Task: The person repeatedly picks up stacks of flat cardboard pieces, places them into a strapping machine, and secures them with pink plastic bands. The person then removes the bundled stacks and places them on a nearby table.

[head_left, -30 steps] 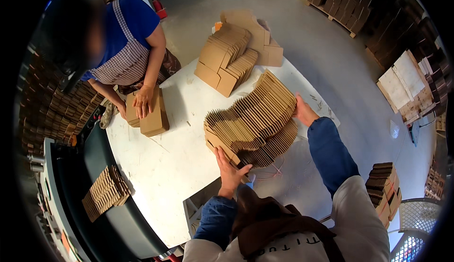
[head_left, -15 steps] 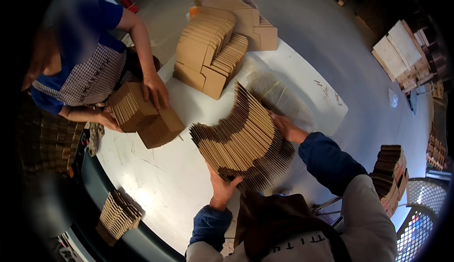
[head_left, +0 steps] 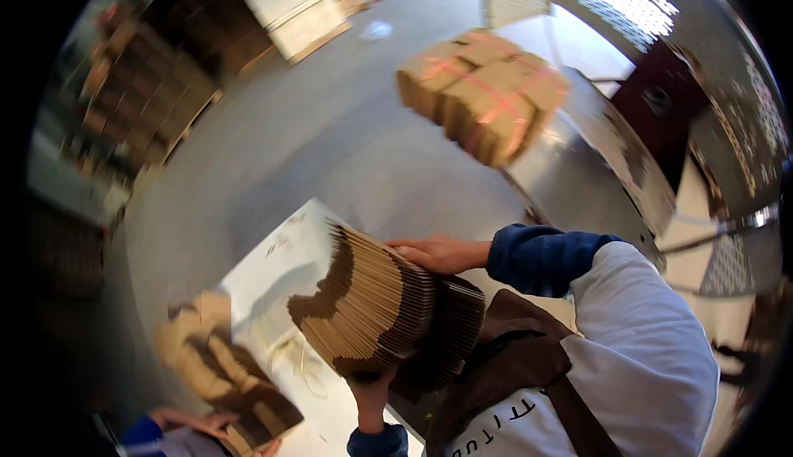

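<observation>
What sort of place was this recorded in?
Likely a cardboard packaging workshop or warehouse: a fanned-out stack of brown cardboard pieces, pink-strapped brown cardboard bundles and a tall, blurred brown stack in the background.

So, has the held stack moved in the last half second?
Yes: the held stack is now closer to the table corner with the scraps.
</observation>
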`<state>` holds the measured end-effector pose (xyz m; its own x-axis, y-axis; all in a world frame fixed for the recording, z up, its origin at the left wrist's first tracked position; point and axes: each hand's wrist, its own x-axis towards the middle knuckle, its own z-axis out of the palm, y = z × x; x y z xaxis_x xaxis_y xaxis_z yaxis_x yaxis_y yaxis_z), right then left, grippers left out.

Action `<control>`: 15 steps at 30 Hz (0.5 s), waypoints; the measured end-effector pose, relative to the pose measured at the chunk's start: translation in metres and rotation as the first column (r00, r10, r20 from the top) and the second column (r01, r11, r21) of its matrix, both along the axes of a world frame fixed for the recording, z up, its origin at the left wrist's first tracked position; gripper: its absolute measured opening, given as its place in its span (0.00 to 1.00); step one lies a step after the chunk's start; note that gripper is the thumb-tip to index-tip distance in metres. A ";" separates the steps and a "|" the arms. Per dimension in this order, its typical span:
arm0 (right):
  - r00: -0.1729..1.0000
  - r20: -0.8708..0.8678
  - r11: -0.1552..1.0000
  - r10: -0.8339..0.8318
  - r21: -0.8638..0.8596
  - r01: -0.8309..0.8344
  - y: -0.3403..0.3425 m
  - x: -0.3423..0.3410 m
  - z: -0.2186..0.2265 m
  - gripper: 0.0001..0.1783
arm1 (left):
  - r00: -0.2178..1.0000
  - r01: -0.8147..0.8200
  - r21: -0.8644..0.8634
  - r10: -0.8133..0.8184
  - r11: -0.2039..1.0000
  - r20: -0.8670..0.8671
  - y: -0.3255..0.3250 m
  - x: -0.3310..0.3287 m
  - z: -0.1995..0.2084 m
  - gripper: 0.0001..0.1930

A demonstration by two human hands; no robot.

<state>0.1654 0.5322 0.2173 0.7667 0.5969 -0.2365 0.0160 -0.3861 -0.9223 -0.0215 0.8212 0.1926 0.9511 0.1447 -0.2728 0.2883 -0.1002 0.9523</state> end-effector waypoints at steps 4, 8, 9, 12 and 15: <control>0.898 -0.091 0.902 -0.430 -0.073 0.425 -0.083 -0.127 0.054 0.34 | 0.843 0.532 -0.071 -0.536 0.844 -0.050 -0.016 0.031 0.077 0.45; 0.704 -0.099 0.699 -0.703 -0.277 0.660 -0.207 -0.229 0.055 0.43 | 0.510 0.849 -0.145 -0.860 0.508 -0.022 -0.154 0.076 0.084 0.40; 0.664 -0.095 0.657 -0.742 -0.301 0.691 -0.224 -0.264 0.034 0.46 | 0.438 0.873 -0.218 -0.898 0.436 -0.041 -0.169 0.065 0.073 0.39; 0.541 -0.094 0.549 -0.836 -0.152 0.822 -0.273 -0.318 0.017 0.49 | 0.189 0.871 -0.383 -0.929 0.309 -0.319 -0.264 0.096 0.081 0.34; 0.470 -0.294 0.531 -0.832 -0.180 0.828 -0.359 -0.315 0.052 0.50 | -0.009 0.858 -0.455 -0.878 0.239 -0.479 -0.388 0.147 0.113 0.33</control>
<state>-0.1493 0.1730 0.2692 0.7821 -0.2834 -0.5549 -0.5942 -0.0713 -0.8011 0.1250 0.4331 0.3059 -0.0251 -0.6867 -0.7265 0.4007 -0.6727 0.6220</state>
